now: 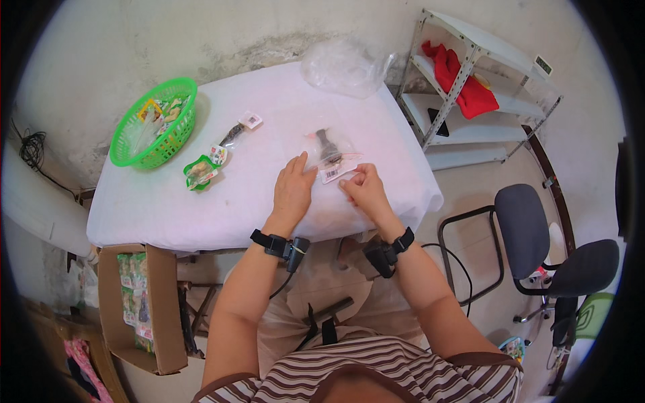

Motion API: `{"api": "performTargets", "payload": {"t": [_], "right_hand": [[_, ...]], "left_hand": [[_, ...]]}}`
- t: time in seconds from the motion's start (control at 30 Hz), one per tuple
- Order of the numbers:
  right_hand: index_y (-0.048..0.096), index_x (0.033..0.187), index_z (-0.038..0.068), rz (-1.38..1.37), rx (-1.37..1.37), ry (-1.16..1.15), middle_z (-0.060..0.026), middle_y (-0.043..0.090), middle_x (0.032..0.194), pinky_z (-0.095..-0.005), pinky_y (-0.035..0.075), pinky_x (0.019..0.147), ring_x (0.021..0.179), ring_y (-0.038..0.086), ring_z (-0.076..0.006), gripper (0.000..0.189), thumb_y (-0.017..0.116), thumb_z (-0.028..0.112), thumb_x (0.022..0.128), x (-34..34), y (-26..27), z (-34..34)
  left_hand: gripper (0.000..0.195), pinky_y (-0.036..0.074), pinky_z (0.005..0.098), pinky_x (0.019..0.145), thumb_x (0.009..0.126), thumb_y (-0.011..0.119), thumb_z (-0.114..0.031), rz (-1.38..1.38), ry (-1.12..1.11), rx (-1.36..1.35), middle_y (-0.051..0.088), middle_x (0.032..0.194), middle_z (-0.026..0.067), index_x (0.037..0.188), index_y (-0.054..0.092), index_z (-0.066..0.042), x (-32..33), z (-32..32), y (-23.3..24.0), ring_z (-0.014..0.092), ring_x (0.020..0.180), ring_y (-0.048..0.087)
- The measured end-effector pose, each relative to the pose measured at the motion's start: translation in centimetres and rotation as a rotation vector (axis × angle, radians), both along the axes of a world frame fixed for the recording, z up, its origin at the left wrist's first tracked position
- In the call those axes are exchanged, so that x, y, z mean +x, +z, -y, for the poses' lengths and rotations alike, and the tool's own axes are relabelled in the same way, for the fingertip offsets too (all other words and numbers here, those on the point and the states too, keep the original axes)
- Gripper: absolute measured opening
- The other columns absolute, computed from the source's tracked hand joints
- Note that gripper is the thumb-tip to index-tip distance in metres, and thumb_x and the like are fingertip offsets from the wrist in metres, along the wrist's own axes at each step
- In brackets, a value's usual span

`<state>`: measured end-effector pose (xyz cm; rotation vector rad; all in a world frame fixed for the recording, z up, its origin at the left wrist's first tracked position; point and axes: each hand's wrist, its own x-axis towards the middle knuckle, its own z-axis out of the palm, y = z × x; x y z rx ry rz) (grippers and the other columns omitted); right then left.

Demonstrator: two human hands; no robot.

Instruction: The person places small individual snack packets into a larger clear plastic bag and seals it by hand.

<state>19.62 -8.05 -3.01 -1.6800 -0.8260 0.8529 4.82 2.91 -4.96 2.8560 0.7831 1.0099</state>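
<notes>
A clear zip-seal plastic bag (347, 146) lies on the white-covered table, with a packaged dark food item (330, 147) inside it. The item's white label end (331, 174) is at the bag's near edge. My left hand (294, 187) rests flat at the bag's left near corner, fingers extended. My right hand (366, 190) pinches the bag's right near edge between thumb and fingers. Further left on the cloth lie another packaged dark item (233, 136) and a green-edged food pack (200, 172), which touches a small printed packet (218, 154).
A green plastic basket (190, 117) holding food packs stands at the table's left. Crumpled clear plastic bags (345, 68) lie at the back. An open cardboard box (169, 312) of packs is at lower left. Metal shelves (468, 65) and a chair (522, 229) stand to the right.
</notes>
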Motion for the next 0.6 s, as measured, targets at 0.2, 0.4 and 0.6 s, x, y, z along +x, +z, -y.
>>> {"api": "performTargets", "payload": {"t": [0.2,0.4,0.6], "right_hand": [[0.045,0.118,0.000,1.047,0.272,-0.124,-0.0187,0.048,0.117,-0.0406,0.041,0.085,0.107,0.047,-0.0322,0.066,0.077,0.017,0.063,-0.6,0.5,0.0],[0.045,0.123,0.001,1.118,0.315,-0.155,-0.0209,0.039,0.129,-0.0441,0.034,0.094,0.117,0.038,-0.0368,0.069,0.076,0.020,0.064,0.6,-0.6,-1.7],[0.047,0.122,0.002,1.020,0.224,-0.201,-0.0195,0.043,0.124,-0.0453,0.037,0.088,0.113,0.041,-0.0346,0.064,0.073,0.024,0.067,2.5,-0.8,-4.3]], "left_hand": [[0.025,0.039,0.0412,0.094,0.077,0.054,-0.006,-0.003,-0.016,-0.013,0.052,0.122,0.0191,0.098,0.067,-0.007,0.1,0.0,0.0,0.033,0.113,0.048],[0.025,0.035,0.0472,0.097,0.079,0.053,-0.008,-0.057,0.020,-0.026,0.052,0.122,0.0163,0.099,0.067,-0.010,-0.2,0.1,0.0,0.032,0.116,0.046],[0.024,0.032,0.0503,0.099,0.080,0.051,-0.009,-0.088,0.024,-0.023,0.050,0.125,0.0159,0.098,0.067,-0.010,-0.3,0.1,0.1,0.032,0.120,0.043]]}}
